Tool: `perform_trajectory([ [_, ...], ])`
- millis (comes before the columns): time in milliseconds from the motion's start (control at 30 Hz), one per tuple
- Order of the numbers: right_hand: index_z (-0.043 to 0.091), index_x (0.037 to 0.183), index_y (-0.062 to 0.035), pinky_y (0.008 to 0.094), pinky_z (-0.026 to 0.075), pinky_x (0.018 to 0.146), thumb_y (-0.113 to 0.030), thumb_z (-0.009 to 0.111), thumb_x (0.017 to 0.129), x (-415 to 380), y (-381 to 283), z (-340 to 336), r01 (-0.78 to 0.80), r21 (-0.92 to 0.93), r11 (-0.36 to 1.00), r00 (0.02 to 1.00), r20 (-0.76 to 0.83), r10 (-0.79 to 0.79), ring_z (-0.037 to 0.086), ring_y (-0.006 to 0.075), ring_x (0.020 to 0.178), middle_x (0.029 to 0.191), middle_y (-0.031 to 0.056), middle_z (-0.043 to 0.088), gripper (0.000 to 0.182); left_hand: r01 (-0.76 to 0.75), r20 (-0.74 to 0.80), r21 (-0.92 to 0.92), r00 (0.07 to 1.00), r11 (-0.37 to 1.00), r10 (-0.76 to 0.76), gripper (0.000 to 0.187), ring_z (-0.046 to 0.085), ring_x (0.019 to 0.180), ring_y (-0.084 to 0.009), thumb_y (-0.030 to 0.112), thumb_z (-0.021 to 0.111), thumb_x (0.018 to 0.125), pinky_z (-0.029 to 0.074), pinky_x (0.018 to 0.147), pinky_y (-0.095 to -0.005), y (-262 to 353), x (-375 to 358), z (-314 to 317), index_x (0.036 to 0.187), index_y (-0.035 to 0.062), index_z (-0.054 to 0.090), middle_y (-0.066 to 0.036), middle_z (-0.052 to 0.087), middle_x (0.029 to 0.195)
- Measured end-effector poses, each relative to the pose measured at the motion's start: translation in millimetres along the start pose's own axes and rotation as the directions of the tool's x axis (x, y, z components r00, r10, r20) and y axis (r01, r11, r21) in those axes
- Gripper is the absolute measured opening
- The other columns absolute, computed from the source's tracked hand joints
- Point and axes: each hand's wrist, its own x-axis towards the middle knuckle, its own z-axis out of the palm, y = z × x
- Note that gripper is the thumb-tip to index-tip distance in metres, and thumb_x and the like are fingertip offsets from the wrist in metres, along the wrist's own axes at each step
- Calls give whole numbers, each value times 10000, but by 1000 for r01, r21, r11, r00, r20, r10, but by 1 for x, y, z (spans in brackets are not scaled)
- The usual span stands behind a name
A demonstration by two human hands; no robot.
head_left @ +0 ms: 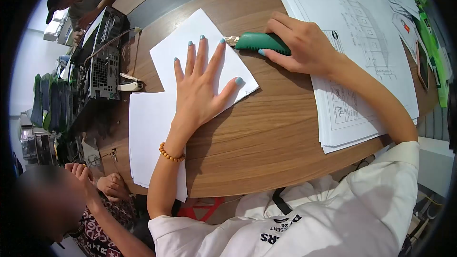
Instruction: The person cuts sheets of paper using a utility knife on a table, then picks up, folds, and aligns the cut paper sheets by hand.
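My left hand (200,83) lies flat with spread fingers on a stack of white paper (164,50) set at an angle on the table. In my right hand (304,43) is a green utility knife (259,42), its handle wrapped by my fingers. The knife's metal tip touches or lies just beside the right edge of the paper, near my left index fingertip. A second stack of white sheets (147,133) is under my left forearm and partly beneath the angled stack.
Printed drawings (362,33) are piled at the right, below my right forearm. A phone (422,65) lies beyond them. On the left stand a black computer case (102,62) and a stapler-like white tool (130,84). Two other people sit at the left, near and far.
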Motion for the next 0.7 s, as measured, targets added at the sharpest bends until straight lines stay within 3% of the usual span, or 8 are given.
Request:
perform_trajectory([
  [467,500,821,-21,347,454,519,-204,649,737,2,1,-14,-66,75,995,995,85,60,548,280,616,758,116,488,250,-5,45,-26,999,1000,6,698,169,1341,-351,538,477,796,115,1052,-552,0,-2,-9,1390,214,305,-147,212,1452],
  [700,541,853,-6,332,460,535,-161,665,722,4,-12,-14,-60,56,997,995,81,56,553,272,636,774,117,504,238,-8,-15,-88,1000,996,7,696,173,1335,-368,566,456,800,108,1044,-572,-3,-4,-6,1384,216,312,-203,220,1429],
])
